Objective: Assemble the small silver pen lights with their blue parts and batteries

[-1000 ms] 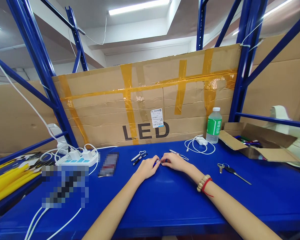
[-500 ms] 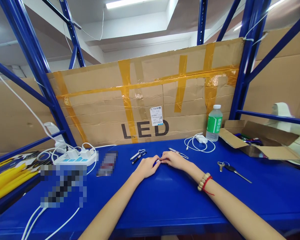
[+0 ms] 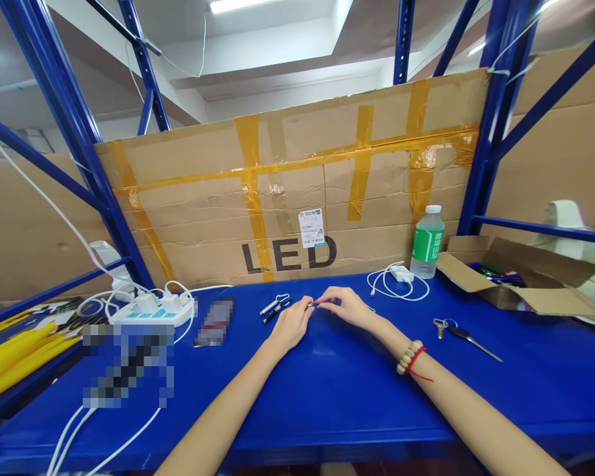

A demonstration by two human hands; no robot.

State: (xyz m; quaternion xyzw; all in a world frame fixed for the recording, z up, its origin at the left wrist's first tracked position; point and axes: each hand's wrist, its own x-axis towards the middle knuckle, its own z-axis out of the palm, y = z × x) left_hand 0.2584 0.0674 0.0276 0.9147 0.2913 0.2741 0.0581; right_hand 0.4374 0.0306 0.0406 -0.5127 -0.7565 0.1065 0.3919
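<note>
Near the middle of the blue table (image 3: 337, 390), my left hand (image 3: 292, 324) is closed, its fingertips pinching something small and mostly hidden. My right hand (image 3: 344, 306) meets it from the right, with thumb and forefinger brought together at the same small item, too small to name. Beads and a red string circle my right wrist. Pen-like pieces (image 3: 276, 308), one silver and one black, lie just left of my left hand. Part of a thin looped item shows behind my right hand.
On the left are a dark phone (image 3: 216, 321), a white power strip (image 3: 153, 311) with cables and a blurred object. To the right stand a bottle (image 3: 427, 243) and an open cardboard box (image 3: 520, 301), with a white charger (image 3: 401, 273) and keys (image 3: 459, 332) nearby.
Both hands have moved slightly up and away from me. My right hand has lifted a little and now covers most of the silver looped item behind it.
</note>
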